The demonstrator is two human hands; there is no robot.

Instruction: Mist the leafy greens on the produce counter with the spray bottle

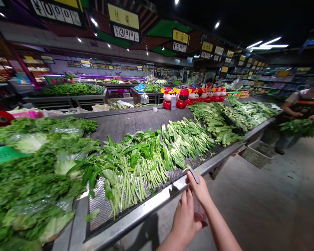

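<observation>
In the head view, my left hand (pixel 183 218) is curled around a clear, reddish round thing (pixel 199 212), partly hidden by my hands, its kind unclear. Just above it, the fingers of my right hand (pixel 199 190) close on a small flat grey strip (pixel 194 175). Both hands are close together at the metal front edge (pixel 157 205) of the vegetable stand. Nearest to them on the black mesh lie long-stemmed leafy greens (pixel 136 167) and bunches of short, pale-stemmed greens (pixel 185 139).
Curly lettuce (pixel 36 167), some in clear wrap, fills the left side. More greens (pixel 240 115) run along the right. Red figurines (pixel 193 96) line the back edge. A grey crate (pixel 258 153) sits on the floor, near a person (pixel 303 104) holding leafy greens. Price signs (pixel 124 22) hang overhead.
</observation>
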